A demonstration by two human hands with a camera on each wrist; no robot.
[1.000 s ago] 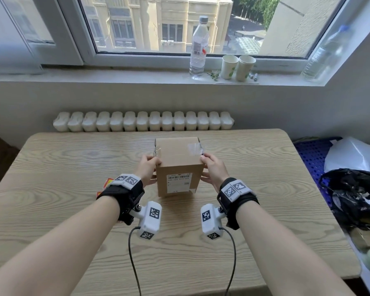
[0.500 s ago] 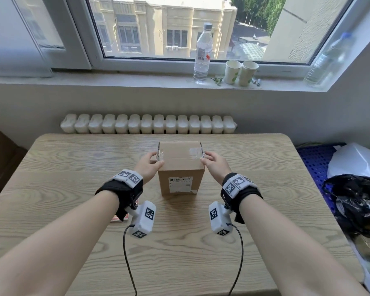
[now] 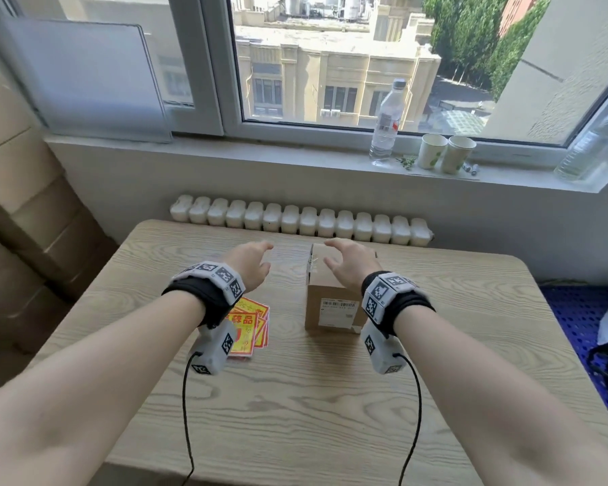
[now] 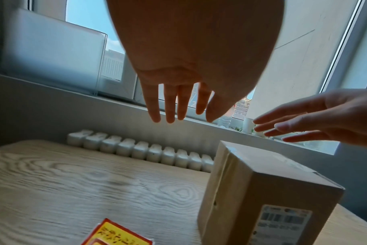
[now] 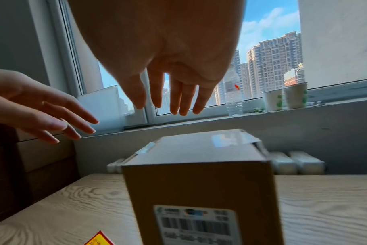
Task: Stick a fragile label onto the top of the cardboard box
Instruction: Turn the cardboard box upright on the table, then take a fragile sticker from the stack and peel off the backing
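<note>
A small brown cardboard box (image 3: 330, 292) stands upright on the wooden table (image 3: 295, 398), taped on top, a white barcode label on its near face. In the wrist views the box (image 4: 262, 190) (image 5: 199, 182) has nothing touching it. A stack of red-and-yellow fragile labels (image 3: 250, 324) lies flat to its left, partly under my left wrist; corners of the labels (image 4: 115, 235) (image 5: 98, 238) show in the wrist views. My left hand (image 3: 251, 263) hovers open above the table, left of the box. My right hand (image 3: 348, 263) hovers open over the box top. Both hold nothing.
A white radiator (image 3: 295, 221) runs behind the table's far edge. On the windowsill stand a water bottle (image 3: 386, 124) and two paper cups (image 3: 446, 152). Brown cartons (image 3: 22, 219) are stacked at the left; a blue crate (image 3: 572, 310) and bags lie at the right.
Both hands have let go of the box's sides and lifted, fingers spread. The left hand moved left, away from the box. The head view shifted left, bringing the label stack into view.
</note>
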